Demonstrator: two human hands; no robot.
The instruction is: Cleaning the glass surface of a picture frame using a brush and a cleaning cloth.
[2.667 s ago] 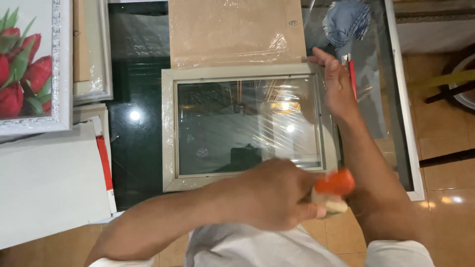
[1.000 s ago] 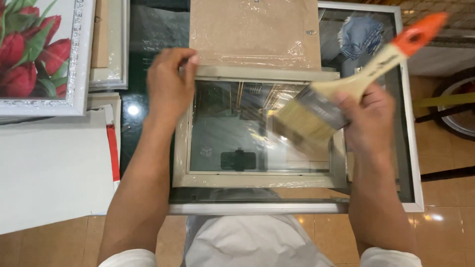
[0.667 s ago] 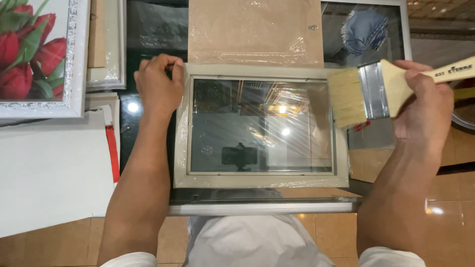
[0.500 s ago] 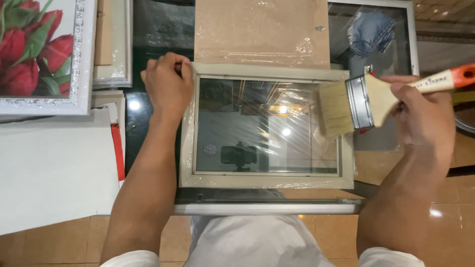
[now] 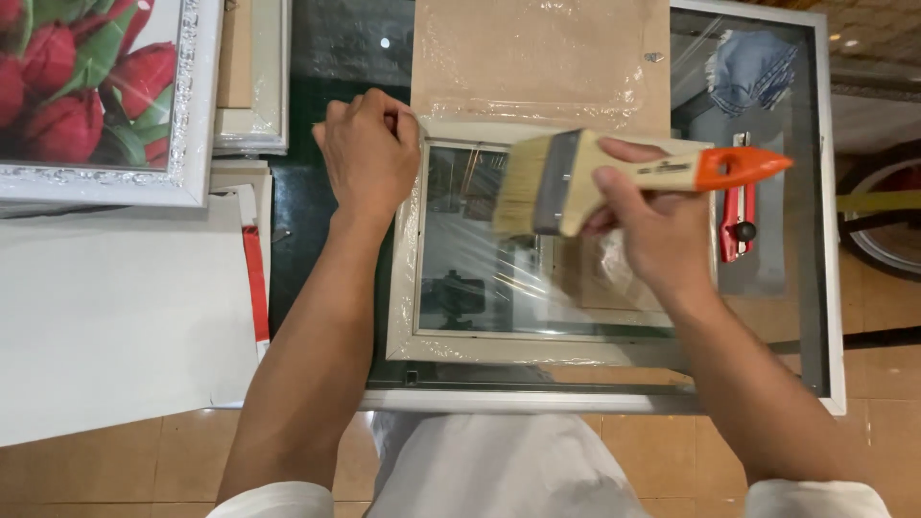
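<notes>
**Brush held over the wrapped frame**

We hold a wide paintbrush (image 5: 614,177) in our right hand (image 5: 657,240), fingers clamped round its pale wooden handle just short of the orange end. Its long axis runs roughly level, side to side, bristles pointing towards our left hand and orange tip towards the right edge of the worktop (image 5: 820,288). The bristles hang above the upper part of the picture frame (image 5: 408,297), which lies flat near the front edge of the glass worktop, wrapped in clear film. Whether they touch the film we cannot tell. Our left hand (image 5: 369,153) rests closed on the frame's far left corner, pressing it down. So the frame lies directly below the brush, with the right hand nearer its middle. A red utility knife (image 5: 737,206) lies beyond the right hand, a flower picture (image 5: 96,96) at the far left
</notes>
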